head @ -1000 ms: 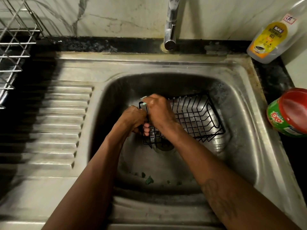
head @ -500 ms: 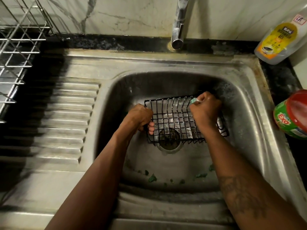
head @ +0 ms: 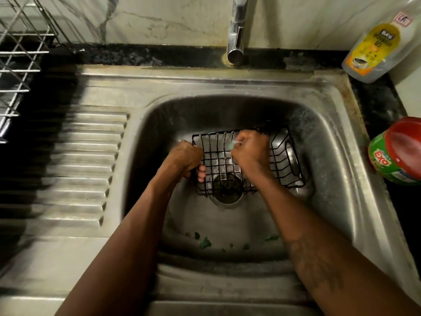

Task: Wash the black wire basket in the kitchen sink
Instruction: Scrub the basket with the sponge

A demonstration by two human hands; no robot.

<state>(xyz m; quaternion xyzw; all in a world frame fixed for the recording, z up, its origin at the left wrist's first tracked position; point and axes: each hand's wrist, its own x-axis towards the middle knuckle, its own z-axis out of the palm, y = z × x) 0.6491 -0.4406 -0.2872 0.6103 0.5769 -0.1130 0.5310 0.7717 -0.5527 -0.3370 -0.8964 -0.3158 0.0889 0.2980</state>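
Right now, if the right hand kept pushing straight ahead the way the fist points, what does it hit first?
Probably the far wall of the black wire basket, just beyond the right hand. Behind that is the sink's back wall. Depth is hard to judge in this view.

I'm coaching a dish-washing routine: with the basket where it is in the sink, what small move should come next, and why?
Probably scrub on toward the right end. The left hand grips the black wire basket by its left edge, the right hand holds a pale scrubber mid-basket, and the right end's wires lie beyond it.
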